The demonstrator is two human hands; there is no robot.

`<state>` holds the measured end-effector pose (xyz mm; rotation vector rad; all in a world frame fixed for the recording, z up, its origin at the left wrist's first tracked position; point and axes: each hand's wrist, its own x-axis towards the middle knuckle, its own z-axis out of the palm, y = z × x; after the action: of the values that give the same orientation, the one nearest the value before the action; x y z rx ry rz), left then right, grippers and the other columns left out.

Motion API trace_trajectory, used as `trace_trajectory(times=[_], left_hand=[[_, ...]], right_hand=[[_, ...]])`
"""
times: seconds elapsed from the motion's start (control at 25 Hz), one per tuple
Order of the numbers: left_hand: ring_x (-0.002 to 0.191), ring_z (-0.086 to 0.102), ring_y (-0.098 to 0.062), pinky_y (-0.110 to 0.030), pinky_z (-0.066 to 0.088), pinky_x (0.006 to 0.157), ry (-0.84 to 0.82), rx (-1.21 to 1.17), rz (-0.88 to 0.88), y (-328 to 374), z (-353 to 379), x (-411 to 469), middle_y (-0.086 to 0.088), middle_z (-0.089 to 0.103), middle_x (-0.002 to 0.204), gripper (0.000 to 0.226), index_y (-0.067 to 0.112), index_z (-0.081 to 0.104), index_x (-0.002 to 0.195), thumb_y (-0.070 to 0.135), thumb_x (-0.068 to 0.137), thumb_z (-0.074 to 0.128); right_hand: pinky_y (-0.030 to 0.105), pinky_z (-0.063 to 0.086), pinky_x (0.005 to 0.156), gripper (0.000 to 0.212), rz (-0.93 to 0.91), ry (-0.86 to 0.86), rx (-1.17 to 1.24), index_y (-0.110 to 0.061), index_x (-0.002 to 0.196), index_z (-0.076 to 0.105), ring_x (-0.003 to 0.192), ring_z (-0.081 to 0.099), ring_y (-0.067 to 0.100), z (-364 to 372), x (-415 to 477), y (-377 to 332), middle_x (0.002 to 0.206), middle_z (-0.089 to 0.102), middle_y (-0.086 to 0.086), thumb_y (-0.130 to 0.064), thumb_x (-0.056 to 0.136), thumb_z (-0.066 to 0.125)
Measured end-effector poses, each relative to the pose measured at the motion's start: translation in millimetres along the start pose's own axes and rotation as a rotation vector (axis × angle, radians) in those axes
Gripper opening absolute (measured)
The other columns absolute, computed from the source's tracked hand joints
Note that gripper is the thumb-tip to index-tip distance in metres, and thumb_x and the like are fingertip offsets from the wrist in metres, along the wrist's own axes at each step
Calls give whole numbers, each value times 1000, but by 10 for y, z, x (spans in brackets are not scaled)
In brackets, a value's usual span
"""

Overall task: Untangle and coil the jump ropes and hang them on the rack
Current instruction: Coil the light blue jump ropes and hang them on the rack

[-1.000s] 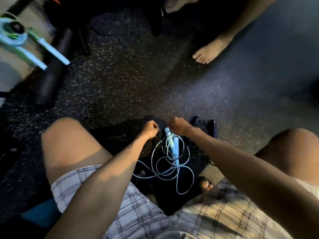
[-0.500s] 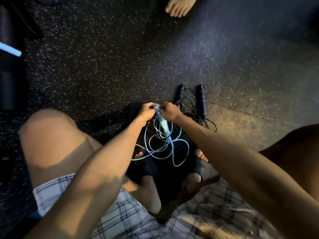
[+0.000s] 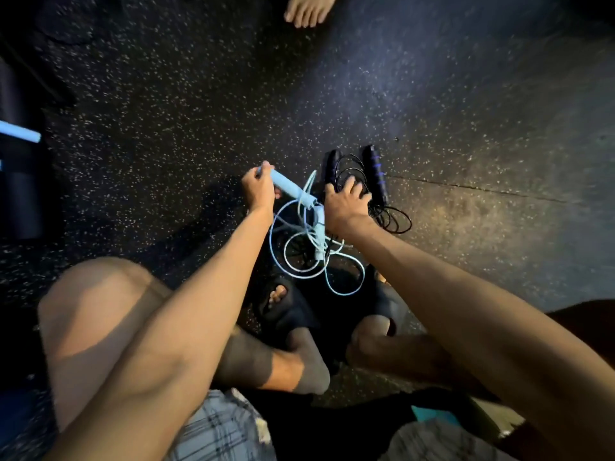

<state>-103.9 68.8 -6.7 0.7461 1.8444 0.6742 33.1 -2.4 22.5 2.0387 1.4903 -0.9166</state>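
Observation:
A pale blue jump rope (image 3: 301,257) lies in loose tangled loops on the dark speckled floor between my feet. My left hand (image 3: 258,189) grips one of its pale blue handles (image 3: 288,186) and holds it slanted above the loops. The rope's second handle (image 3: 319,227) hangs below my right wrist. My right hand (image 3: 344,204) reaches with spread fingers onto a black jump rope (image 3: 382,207), whose cord is bunched between its two black handles (image 3: 376,173) on the floor. No rack is in view.
My knees and plaid shorts fill the lower frame, with black slide sandals (image 3: 289,314) under the blue loops. Another person's bare foot (image 3: 307,10) stands at the top edge. A pale blue bar (image 3: 18,133) and dark equipment sit at the far left.
My hands have parted. The left has lifted a blue handle up and to the left. The right has let go of the blue rope and moved right onto the black rope.

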Motion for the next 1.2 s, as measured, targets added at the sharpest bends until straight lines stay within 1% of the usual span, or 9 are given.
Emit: trace_trajectory(times=[0.08, 0.16, 0.28, 0.4, 0.6, 0.72, 0.84, 0.92, 1.2], left_hand=[[51, 56, -9, -23, 44, 43, -67, -31, 7, 50, 44, -153, -4, 64, 73, 23, 8, 70, 93, 22, 98, 52], [60, 61, -15, -23, 45, 45, -112, -60, 46, 146, 72, -379, -4, 67, 76, 24, 11, 71, 91, 24, 97, 52], [59, 60, -16, -23, 46, 44, -144, -130, 139, 392, 16, -741, -3, 65, 72, 23, 11, 67, 83, 22, 98, 53], [46, 56, -13, -25, 46, 43, -162, -146, 199, 560, -114, -1080, -5, 62, 66, 24, 10, 63, 80, 23, 98, 54], [56, 61, -22, -30, 55, 48, -320, -217, 172, 597, -407, -1624, -16, 62, 78, 15, 3, 55, 101, 17, 100, 52], [66, 65, -27, -30, 56, 48, -322, 20, 304, 575, -482, -1776, -26, 67, 101, 14, 5, 61, 102, 14, 96, 52], [106, 59, -35, -35, 48, 89, -182, 431, 620, 570, -526, -1918, -22, 63, 117, 23, 5, 67, 108, 21, 94, 57], [116, 49, -33, -36, 37, 99, -128, 560, 822, 575, -529, -2101, -16, 56, 119, 25, 12, 68, 106, 31, 95, 55], [90, 60, -24, -41, 48, 85, -352, 460, 1079, 705, -261, -2664, -2, 64, 87, 49, 31, 54, 61, 75, 82, 48]], right_hand=[[63, 11, 117, 60, -38, 106, 45, -14, 147, 26, 147, 5, 51, -12, -137, 72, 159, 0, 33, -11, 92, 52], [55, 21, 118, 55, -135, 250, 237, -9, 141, 36, 145, 22, 46, -19, -317, 192, 157, 21, 29, -10, 89, 56], [36, 47, 79, 19, -225, 352, 623, -5, 105, 62, 98, 63, 34, -71, -691, 374, 112, 68, 22, -8, 88, 53], [29, 40, 70, 21, -189, 291, 805, -7, 91, 70, 76, 60, 24, -106, -1111, 524, 88, 72, 16, -14, 89, 51], [38, 38, 87, 31, -292, 466, 680, 2, 84, 66, 72, 59, 30, -61, -1779, 686, 73, 63, 11, -22, 98, 53], [35, 45, 65, 25, -326, 512, 628, -8, 82, 64, 71, 63, 30, -121, -2042, 787, 75, 66, 8, -23, 98, 54], [30, 36, 59, 23, -310, 586, 462, -8, 90, 64, 69, 57, 29, -242, -2211, 849, 79, 61, 10, -27, 98, 54], [31, 37, 60, 24, -272, 649, 393, -7, 94, 65, 70, 56, 32, -323, -2288, 893, 84, 64, 15, -29, 97, 55], [37, 41, 64, 33, -145, 717, 246, -9, 115, 60, 87, 64, 40, -407, -2431, 957, 99, 68, 18, -34, 95, 54]])
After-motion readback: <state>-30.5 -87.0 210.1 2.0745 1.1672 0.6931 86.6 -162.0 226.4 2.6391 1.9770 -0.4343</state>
